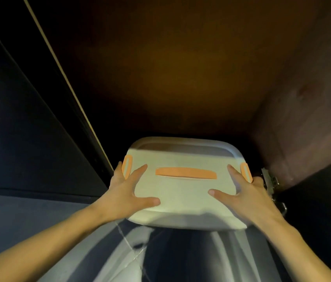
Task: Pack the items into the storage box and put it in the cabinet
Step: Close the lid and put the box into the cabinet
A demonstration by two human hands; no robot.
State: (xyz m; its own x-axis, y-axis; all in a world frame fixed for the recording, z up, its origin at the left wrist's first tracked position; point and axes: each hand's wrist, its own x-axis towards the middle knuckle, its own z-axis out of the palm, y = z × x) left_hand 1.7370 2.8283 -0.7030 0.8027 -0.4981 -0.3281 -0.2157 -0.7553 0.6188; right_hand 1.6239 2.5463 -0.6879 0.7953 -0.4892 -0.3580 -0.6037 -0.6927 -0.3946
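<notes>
A white storage box (182, 192) with its lid on, an orange handle on top and orange side clips, sits at the mouth of a dark cabinet (170, 78). Its far half is inside, in shadow. My left hand (126, 192) grips the box's left edge, with the fingers spread over the lid and the thumb on its near part. My right hand (246, 194) holds the right edge the same way. The items inside are hidden by the lid.
The cabinet's left panel, with a pale edge strip (63, 74), runs diagonally up to the left. A brown side wall (302, 119) closes the right, with a metal hinge (270, 180) next to my right hand. Grey floor (18, 216) lies below.
</notes>
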